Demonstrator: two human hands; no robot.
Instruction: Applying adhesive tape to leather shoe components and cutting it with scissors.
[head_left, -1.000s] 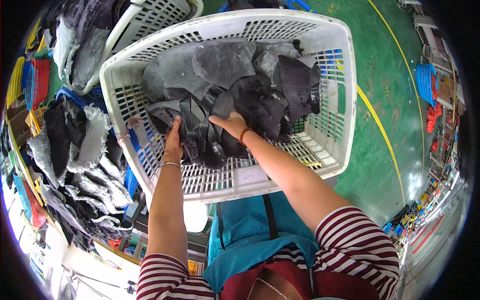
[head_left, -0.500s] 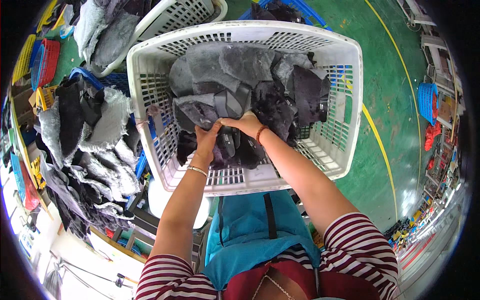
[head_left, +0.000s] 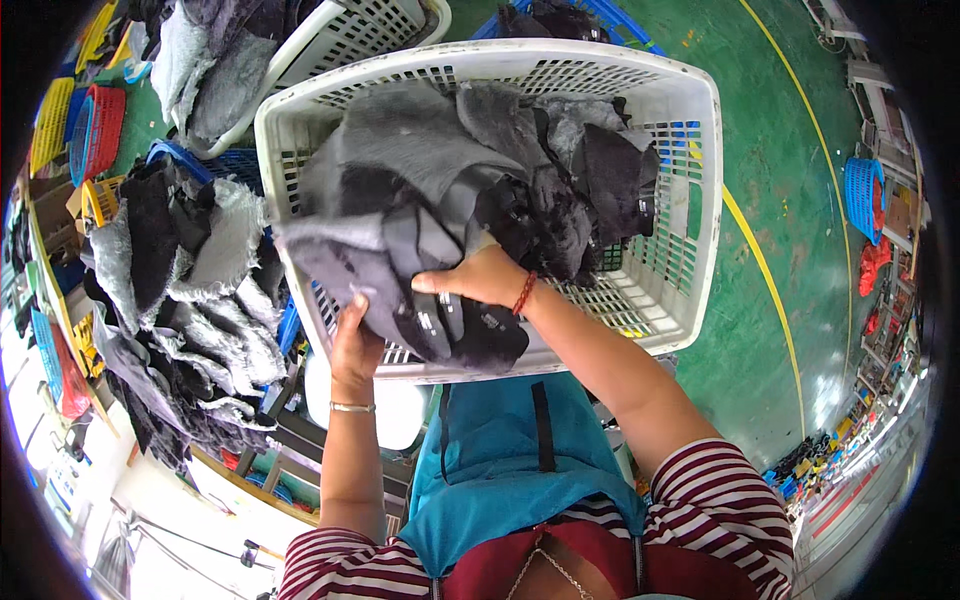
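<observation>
A large white slatted plastic basket (head_left: 705, 130) stands before me, holding a heap of dark grey and black fleecy pieces (head_left: 405, 125). At its near left side I hold up a bundle of dark fabric pieces (head_left: 350, 255) with small light printed marks. My left hand (head_left: 355, 340) grips the bundle's near edge, thumb on top and fingers hidden beneath. My right hand (head_left: 480, 275) is closed on the bundle's right part, thumb pointing left across it, its other fingers hidden underneath.
To the left, a blue basket is heaped with grey and black fleecy pieces (head_left: 215, 345). Another white basket (head_left: 305, 50) and a blue crate (head_left: 625, 35) stand beyond mine. Green floor (head_left: 770, 150) with yellow lines runs along the right. A blue basket (head_left: 860, 200) stands at far right.
My hands have moved apart, the left one going left and toward me. The bundle has been lifted and drawn toward the basket's near left corner. Pieces behind it have shifted left.
</observation>
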